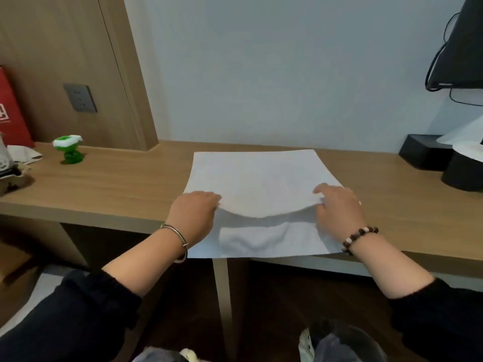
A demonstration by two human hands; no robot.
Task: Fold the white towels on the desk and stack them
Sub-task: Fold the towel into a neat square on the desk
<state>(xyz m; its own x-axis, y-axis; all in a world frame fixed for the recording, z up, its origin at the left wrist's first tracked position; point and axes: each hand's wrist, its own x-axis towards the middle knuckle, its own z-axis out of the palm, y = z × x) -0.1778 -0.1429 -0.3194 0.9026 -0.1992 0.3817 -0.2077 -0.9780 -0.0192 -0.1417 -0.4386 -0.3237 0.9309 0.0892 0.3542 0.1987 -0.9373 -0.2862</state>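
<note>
Folding step: left hand [194,208] and right hand [339,205] pinch the raised edge of the white towel [257,176] on the desk [117,184] — next, likely, laying it square with the near edge.

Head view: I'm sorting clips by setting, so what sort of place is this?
Probably a hotel room: a long built-in desk, a socket set in wood panelling, a black tissue box, and a white towel on the desk.
</note>
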